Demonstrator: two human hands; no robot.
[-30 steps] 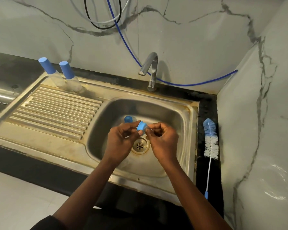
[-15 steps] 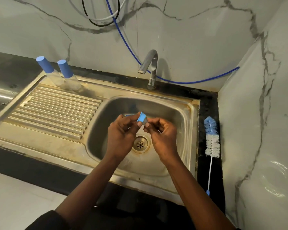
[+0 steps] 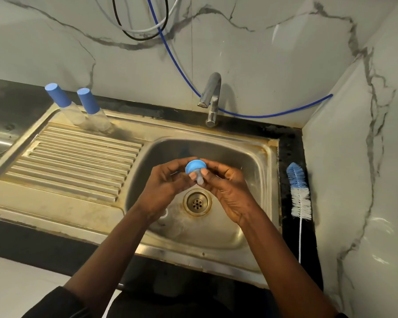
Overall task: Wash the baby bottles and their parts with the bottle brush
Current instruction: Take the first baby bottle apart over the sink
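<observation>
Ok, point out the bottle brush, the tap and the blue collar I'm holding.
bottle brush point(image 3: 299, 193), head view, on the bristles.
tap point(image 3: 213, 104), head view, on the upright stem.
blue collar point(image 3: 194, 167), head view, on its round face.

I take the chrome tap point(image 3: 211, 97) as my anchor. Behind it rises a white, grey-veined marble wall point(image 3: 262, 53), and a second such wall point(image 3: 365, 180) meets it to the tap's right. Up and left of the tap hangs a loop of cables point(image 3: 136, 38). Below the tap sits a steel sink point(image 3: 270, 180) in a black counter point(image 3: 14, 95), with its ribbed drainboard point(image 3: 74, 161) to the tap's left.
</observation>
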